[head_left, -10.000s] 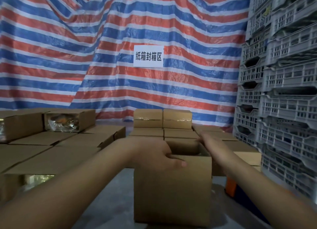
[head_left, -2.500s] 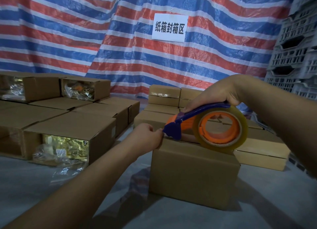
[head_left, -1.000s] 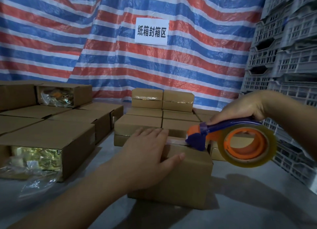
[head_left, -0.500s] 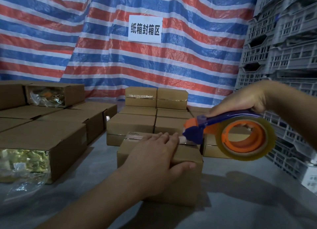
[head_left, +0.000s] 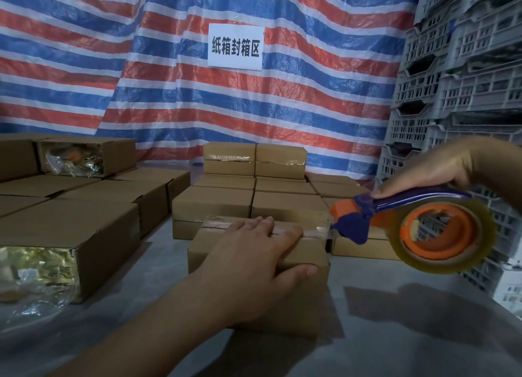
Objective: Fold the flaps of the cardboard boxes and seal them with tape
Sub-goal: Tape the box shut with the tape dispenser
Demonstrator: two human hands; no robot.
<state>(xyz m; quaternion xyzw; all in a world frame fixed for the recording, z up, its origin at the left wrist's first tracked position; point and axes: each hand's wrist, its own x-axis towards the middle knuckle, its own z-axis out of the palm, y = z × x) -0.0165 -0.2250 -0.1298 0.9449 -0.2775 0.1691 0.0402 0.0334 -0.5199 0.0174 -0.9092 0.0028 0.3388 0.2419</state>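
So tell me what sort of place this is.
Most likely a warehouse packing area for sealing cartons. Rows of cardboard boxes cover the floor, grey plastic crates are stacked at the right, and a paper sign hangs on a striped tarp backdrop.

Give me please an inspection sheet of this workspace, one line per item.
Surface: grey floor, bare near the box.
Job's things: box flaps closed, tape strip along top; dispenser at its right edge.
Clutter: open boxes with plastic-wrapped contents at left; closed boxes behind.
Grips: left hand flat on box; right hand holds dispenser.
Cables: nothing seen.
Surroundings: striped tarp, sign, stacked crates at right.
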